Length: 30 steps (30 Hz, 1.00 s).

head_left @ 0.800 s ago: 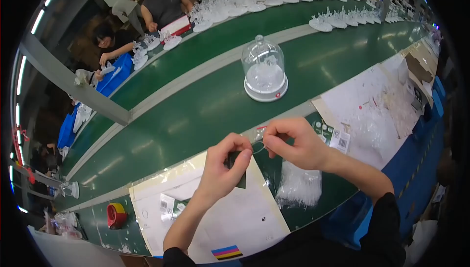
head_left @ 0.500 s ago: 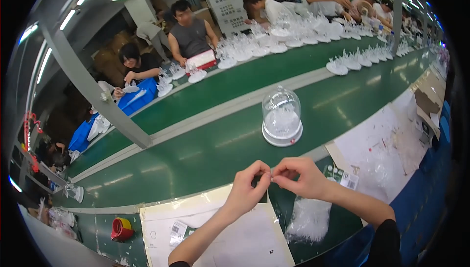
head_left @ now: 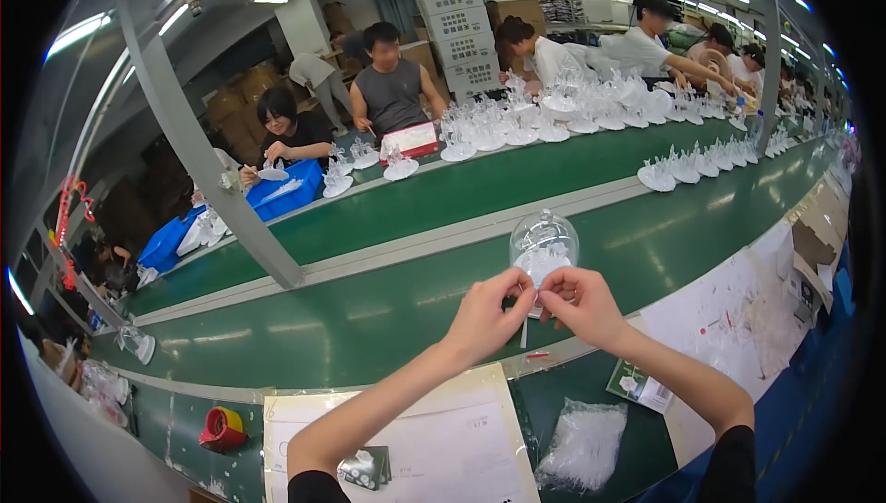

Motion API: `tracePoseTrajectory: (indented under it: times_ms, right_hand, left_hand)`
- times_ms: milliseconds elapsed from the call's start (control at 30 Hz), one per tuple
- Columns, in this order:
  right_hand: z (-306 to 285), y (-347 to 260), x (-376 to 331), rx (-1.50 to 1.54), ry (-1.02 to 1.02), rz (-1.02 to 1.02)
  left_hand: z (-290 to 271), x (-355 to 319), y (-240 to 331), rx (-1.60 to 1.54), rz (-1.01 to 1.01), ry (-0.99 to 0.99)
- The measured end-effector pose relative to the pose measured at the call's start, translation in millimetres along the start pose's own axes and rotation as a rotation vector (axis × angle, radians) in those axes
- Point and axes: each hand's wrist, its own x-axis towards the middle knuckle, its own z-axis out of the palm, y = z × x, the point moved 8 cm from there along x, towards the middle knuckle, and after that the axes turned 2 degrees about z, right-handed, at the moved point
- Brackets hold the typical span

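Note:
My left hand [head_left: 494,317] and my right hand [head_left: 583,307] meet fingertip to fingertip, both pinched closed. What lies between the fingertips is too small to make out. A narrow white strip [head_left: 524,333] shows just below them; whether a hand holds it I cannot tell. Directly behind the hands, a clear dome [head_left: 544,229] stands upright on the green conveyor, with a white ornament [head_left: 543,258] inside. My hands hide most of its base. Nearer me, a clear bag of thin white strands [head_left: 581,446] lies right of a paper-covered board [head_left: 415,434].
A red and yellow tape roll [head_left: 222,429] sits at the left. Green printed cards [head_left: 367,468] lie under my left forearm. Across the belt, co-workers sit behind rows of white ornaments [head_left: 554,120] and blue bins [head_left: 288,191]. A grey post [head_left: 208,148] rises at the left.
Both hands have moved forward, from in front of the dome to overlapping its lower part in view. The white strip has come into sight. My view has tilted upward.

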Motion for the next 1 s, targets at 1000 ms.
tracePoseTrajectory:
  times_ms: [1000]
  right_hand:
    - [-48.2, -8.7, 100.7, -0.380, 0.395, -0.332]
  left_hand:
    - [-19.6, 116.9, -61.3, 0.181, 0.099, 0.207]
